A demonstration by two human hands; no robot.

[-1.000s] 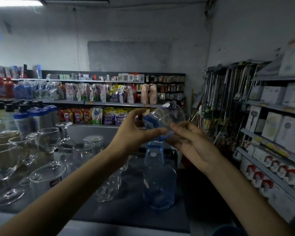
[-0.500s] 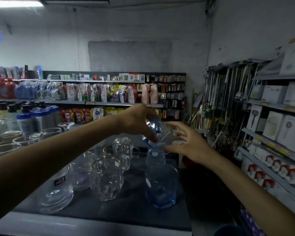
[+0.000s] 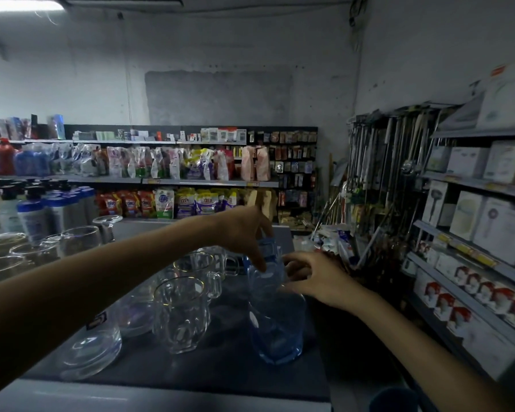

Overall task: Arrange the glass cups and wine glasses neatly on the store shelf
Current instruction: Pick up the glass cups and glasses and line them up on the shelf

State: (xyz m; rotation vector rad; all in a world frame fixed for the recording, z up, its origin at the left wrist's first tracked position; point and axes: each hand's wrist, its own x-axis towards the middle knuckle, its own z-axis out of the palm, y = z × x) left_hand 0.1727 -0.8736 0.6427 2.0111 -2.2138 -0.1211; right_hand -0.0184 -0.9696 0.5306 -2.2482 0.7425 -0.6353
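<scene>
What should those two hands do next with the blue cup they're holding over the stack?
Probably lower it a touch further and let go. The left hand pinches the top blue cup from above while the right hand steadies its side, and it already looks nested in the blue cup stack on the shelf.

A dim store aisle. The left hand reaches across and pinches a blue glass cup from above, its fingertips on the rim. The right hand touches the cup's other side. Below the fingers stands a larger blue cup on the dark shelf; clear handled mugs stand beside it.
</scene>
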